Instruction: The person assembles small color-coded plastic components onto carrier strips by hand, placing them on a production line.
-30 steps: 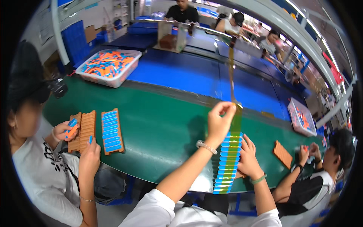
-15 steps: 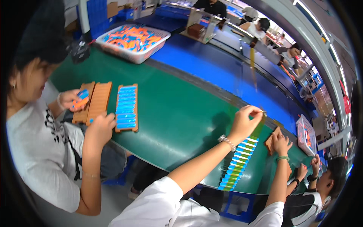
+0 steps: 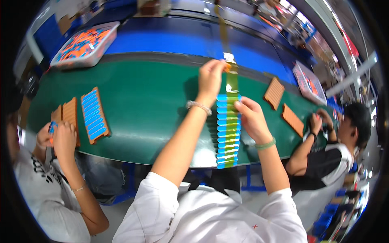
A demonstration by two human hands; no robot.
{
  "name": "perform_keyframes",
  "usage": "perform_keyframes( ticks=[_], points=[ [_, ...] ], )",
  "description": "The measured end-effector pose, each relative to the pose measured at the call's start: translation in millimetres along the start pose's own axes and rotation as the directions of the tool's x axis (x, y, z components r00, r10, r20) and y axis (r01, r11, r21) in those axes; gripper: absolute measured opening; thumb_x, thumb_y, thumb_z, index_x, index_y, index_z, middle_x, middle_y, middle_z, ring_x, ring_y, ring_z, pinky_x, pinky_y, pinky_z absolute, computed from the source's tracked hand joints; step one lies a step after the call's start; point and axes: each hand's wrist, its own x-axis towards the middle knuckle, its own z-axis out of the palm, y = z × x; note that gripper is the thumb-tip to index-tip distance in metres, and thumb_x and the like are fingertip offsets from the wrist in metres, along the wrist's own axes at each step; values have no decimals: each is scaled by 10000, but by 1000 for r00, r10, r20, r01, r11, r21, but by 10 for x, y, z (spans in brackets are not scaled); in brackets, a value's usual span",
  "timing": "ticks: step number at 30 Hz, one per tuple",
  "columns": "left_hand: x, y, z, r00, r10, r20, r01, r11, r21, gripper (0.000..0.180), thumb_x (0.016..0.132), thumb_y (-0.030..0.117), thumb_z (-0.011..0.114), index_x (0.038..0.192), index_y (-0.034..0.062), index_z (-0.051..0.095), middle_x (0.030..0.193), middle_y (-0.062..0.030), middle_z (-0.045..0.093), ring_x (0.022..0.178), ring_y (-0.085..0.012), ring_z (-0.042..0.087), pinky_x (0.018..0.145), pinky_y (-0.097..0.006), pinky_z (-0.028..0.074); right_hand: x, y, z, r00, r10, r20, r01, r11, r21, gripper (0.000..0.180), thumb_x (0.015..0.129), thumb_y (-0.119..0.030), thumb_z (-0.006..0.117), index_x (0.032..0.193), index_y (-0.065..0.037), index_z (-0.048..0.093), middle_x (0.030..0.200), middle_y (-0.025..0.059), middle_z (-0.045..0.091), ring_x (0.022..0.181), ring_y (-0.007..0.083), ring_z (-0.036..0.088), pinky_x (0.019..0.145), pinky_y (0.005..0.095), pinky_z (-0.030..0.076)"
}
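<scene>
A row of blue rounded strips (image 3: 222, 128) lies side by side, joined down the middle by translucent yellow tape (image 3: 231, 86). The tape runs on past the far end of the row and up across the blue surface. My left hand (image 3: 210, 79) is closed, its fingertips pinching a small orange thing (image 3: 228, 67) at the tape's left edge; its exact kind is unclear. My right hand (image 3: 252, 118) grips the row's far right edge, thumb on top and the other fingers partly hidden. The row's near end reaches the table's front edge.
The green table (image 3: 154, 101) bears a blue-filled orange tray (image 3: 94, 115) on the left and orange grooved trays (image 3: 274, 93) on the right. A white basket (image 3: 87, 46) of orange and blue pieces stands far left, another basket (image 3: 310, 83) far right. People work on both sides.
The view has swung right. My right hand has left an orange grooved tray and taken hold of the strip row. My left hand stays near the tape, now with something orange at its fingertips.
</scene>
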Motion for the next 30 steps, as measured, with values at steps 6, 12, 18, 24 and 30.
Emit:
perform_keyframes(
  ticks=[6, 12, 18, 24, 30],
  points=[
    [-103, 42, 176, 993, 43, 114, -55, 993, 102, 287, 969, 255, 539, 869, 41, 701, 836, 0, 674, 792, -74, 558, 749, -238, 411, -79, -158, -24, 998, 31, -55, -23, 991, 131, 228, 951, -241, 624, 1029, -28, 647, 909, 11, 666, 802, 70, 620, 716, 229, 497],
    [-290, 13, 101, 994, 45, 103, -80, 929, 362, 419, 987, 348, 543, 845, -9, 710, 789, -48, 697, 748, -113, 629, 717, -267, 488, -302, -2, 34, 998, -27, -64, 33, 995, 94, 228, 949, -257, 626, 938, -32, 655, 815, -18, 627, 735, 63, 564, 682, 243, 459],
    [-792, 499, -428, 975, 204, 83, -199, 658, 726, 245, 894, 286, 651, 953, 52, 694, 869, -103, 695, 813, -209, 666, 734, -341, 495, -804, -39, 56, 973, -72, -220, 103, 986, 135, 169, 948, -225, 597, 875, -73, 603, 782, -17, 605, 703, 59, 553, 656, 238, 452],
    [-1858, 1259, -1450, 914, 404, 44, -74, 58, 996, 302, 816, 221, 714, 1085, 98, 653, 1091, -89, 603, 1054, -287, 553, 918, -407, 371, -1400, 549, 54, 969, 48, -242, -1, 982, 191, 142, 959, -170, 582, 987, -35, 613, 838, 18, 647, 712, 89, 615, 630, 244, 517],
    [-2045, 1547, -2034, 866, 477, -152, 335, -328, 883, 742, 781, 429, 734, 1389, 111, 452, 1359, -262, 422, 1246, -406, 409, 1003, -518, 285, -1336, 576, 3, 984, 6, -178, 8, 997, 77, 137, 937, -139, 627, 960, -5, 643, 849, -13, 621, 751, 53, 557, 722, 232, 456]
  ],
)
